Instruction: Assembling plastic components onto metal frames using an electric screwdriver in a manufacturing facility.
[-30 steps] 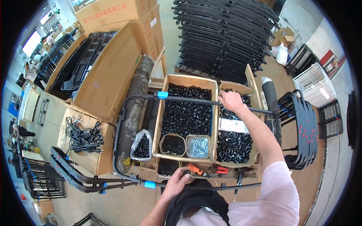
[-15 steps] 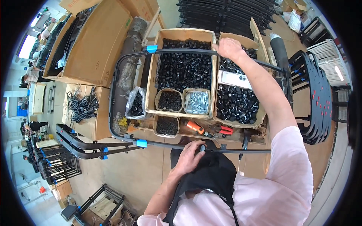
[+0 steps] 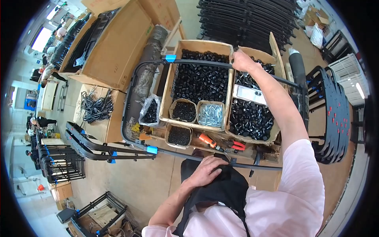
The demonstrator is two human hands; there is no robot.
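Note:
A black tubular frame (image 3: 202,62) with rounded corners and blue tape lies across the boxes in front of me. My right hand (image 3: 242,63) is closed around its far bar, where the two parts boxes meet. My left hand (image 3: 207,170) is at the near bar, in front of my black apron, its fingers bent over the bar and pressed together. Whether a small piece sits under those fingers is hidden. Beneath the frame, a wooden box (image 3: 167,89) holds black caps, with a small box of silver screws (image 3: 210,114) inside. A white phone (image 3: 249,94) rests on the right-hand box's black knobs.
An orange-handled tool (image 3: 207,140) and red-handled pliers (image 3: 237,145) lie on the near shelf. Coiled black cables (image 3: 96,104) sit on a carton at left. Finished-looking black frames (image 3: 331,114) stand at right, more (image 3: 104,149) at left. Black parts (image 3: 246,23) are stacked behind.
The view has shifted, so the scene sits lower and farther right. My right hand stays on the far bar. The dark grey round piece by my left thumb no longer shows.

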